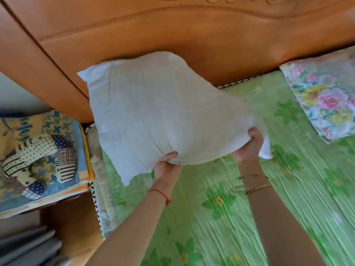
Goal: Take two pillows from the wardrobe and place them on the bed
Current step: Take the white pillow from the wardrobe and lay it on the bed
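Head view: the left hand [166,163] and right hand [252,143] each grip the near edge of the plain white fabric pillow [159,114], held beyond them over the green floral-sheeted bed [249,204]. Best lowered flat toward the orange wooden headboard [192,35], left of the floral pillow [324,98] beyond the right hand.

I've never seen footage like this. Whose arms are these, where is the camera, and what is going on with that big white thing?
No machine here: a person wears a camera on the head, looking down at their own arms. The left hand and right hand both grip the near edge of a white pillow, held above the bed with its green flowered sheet, near the wooden headboard. A floral pillow already lies on the bed at the right. At the left, folded patterned bedding sits stacked on a shelf.
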Available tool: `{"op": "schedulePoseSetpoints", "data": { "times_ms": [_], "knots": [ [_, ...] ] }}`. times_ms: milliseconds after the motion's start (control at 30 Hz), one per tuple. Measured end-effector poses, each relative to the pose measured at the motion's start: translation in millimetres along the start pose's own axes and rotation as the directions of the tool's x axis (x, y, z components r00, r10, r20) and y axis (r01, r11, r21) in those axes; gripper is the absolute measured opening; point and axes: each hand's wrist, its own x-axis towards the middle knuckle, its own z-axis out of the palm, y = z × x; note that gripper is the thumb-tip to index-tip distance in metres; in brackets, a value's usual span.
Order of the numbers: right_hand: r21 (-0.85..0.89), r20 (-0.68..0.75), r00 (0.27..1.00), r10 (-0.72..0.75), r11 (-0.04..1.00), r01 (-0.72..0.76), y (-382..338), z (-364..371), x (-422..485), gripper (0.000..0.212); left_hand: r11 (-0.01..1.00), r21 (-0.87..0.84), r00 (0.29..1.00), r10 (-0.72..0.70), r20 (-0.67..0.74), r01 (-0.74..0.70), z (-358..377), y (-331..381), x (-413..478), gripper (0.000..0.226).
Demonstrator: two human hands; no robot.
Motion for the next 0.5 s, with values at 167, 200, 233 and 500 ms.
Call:
{"op": "schedulePoseSetpoints", "data": {
  "times_ms": [167,200,233,500],
  "knots": [
    [0.000,-0.135,0.991,0.026,1.000,-0.026,13.3,-55.1,11.0,0.040,1.000,0.019,0.999,0.005,-0.042,-0.004,-40.0,-24.8,24.9,0.102],
    [-0.005,-0.149,0.988,0.044,0.999,-0.045,15.9,-65.1,11.9,0.041,1.000,0.031,0.998,0.007,-0.063,-0.005,-49.7,-29.5,27.3,0.098],
    [-0.021,-0.157,0.986,0.061,0.998,-0.066,18.0,-73.0,12.4,0.044,0.999,0.045,0.997,0.007,-0.076,-0.004,-59.3,-32.4,28.4,0.089],
    [-0.165,-0.245,0.921,0.302,0.924,-0.346,42.8,-134.6,-7.3,0.044,0.993,0.095,0.913,-0.028,-0.407,0.072,-120.4,-38.8,18.3,0.074]
  ]
}}
